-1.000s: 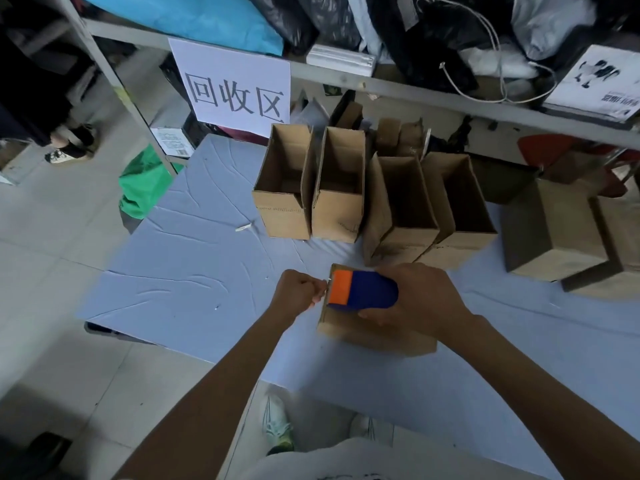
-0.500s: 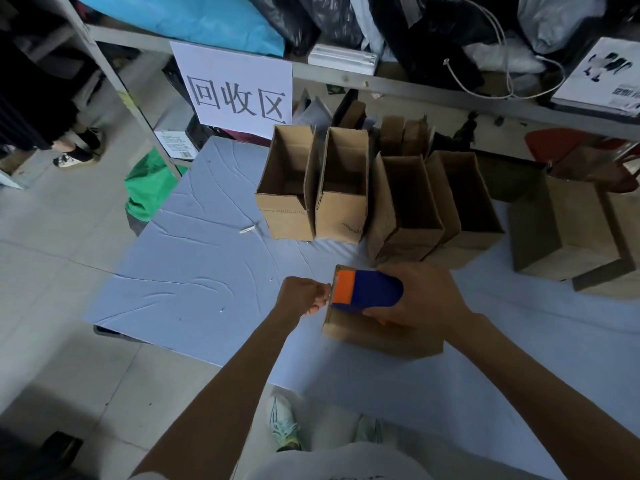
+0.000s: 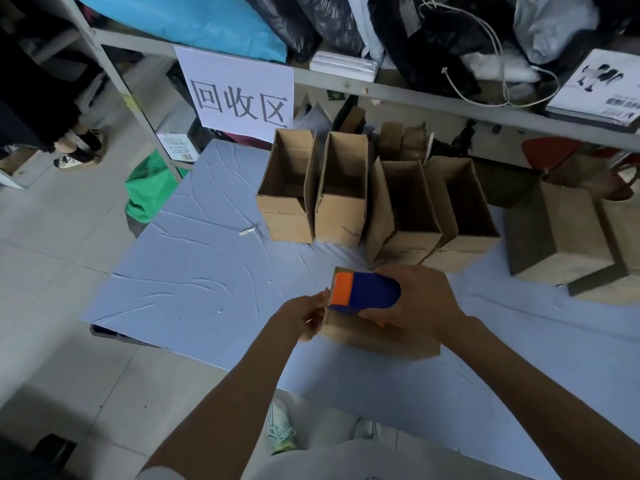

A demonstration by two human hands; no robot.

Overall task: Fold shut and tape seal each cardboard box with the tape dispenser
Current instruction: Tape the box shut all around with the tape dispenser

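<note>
Risk: with the tape dispenser (image 3: 363, 294) gripped by the right hand (image 3: 419, 303) atop the closed box (image 3: 374, 341) at the table's (image 3: 207, 271) near middle, and the left hand (image 3: 304, 317) curled at its left end (hold on tape unclear), the box could be dragged and the seam missed.

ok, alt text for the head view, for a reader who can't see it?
A person's right hand grips a blue and orange plastic tape dispenser on top of a closed brown cardboard box, with the left hand curled at the dispenser's orange end. Four open-topped brown cardboard boxes stand behind on the pale blue table cover.
</note>
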